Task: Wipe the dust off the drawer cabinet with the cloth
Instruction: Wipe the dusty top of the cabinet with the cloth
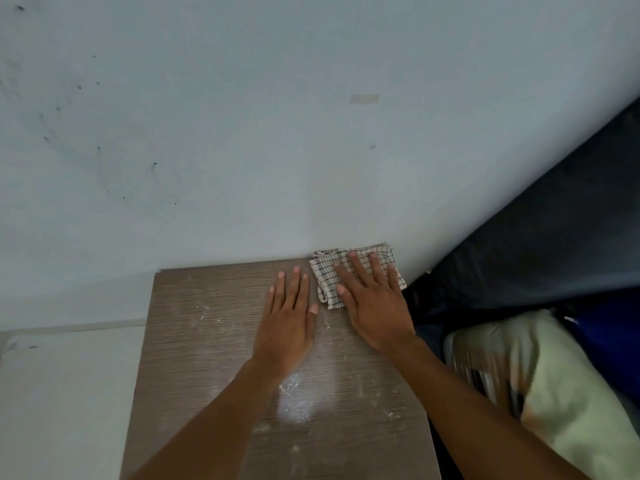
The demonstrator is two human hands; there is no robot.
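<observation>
Your left hand [289, 318] lies flat, palm down, on the top of the drawer cabinet [194, 358], fingers straight and held close together, pointing to 12 o'clock. It grips nothing; it only presses on the bare wood, just beside the cloth [349, 271] without touching it.

At 2 o'clock from that hand, your right hand [372, 306] is also spread flat, fingers slightly fanned and pointing to about 11 o'clock. Its fingers rest on the cloth and pin it to the cabinet top; the hand lies open on the fabric rather than closed around it. The two hands sit near each other but apart, with a strip of wood showing between them.

The cloth is white with a thin dark check, folded and rumpled, and sits at the back right corner of the cabinet top, against the pale wall [277, 133]. Your fingers cover much of it, so you cannot tell how many layers it has.

Only the cabinet's top shows; its drawers are out of view and its near edge is cut off at 6 o'clock. The wood-grain surface carries white dust in smears and specks, thickest in a patch [296, 400] between your forearms.

At 3 o'clock, a dark blurred shape [554, 237] and pale green fabric [571, 393] are hard to identify.
</observation>
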